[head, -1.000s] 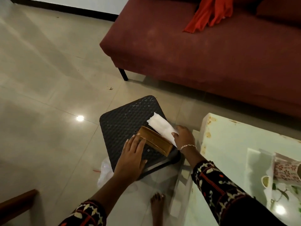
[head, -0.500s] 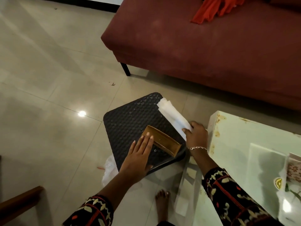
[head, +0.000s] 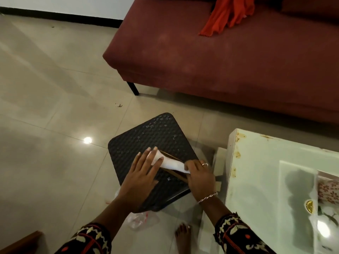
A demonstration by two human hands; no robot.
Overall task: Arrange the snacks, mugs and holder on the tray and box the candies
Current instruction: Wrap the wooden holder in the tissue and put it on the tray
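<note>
Hands meet over the wooden holder, which lies on the black woven stool. On the holder's left, the left hand lies flat with fingers spread, touching the white napkin. On the holder's right, the right hand pinches that napkin's end against the holder.
</note>
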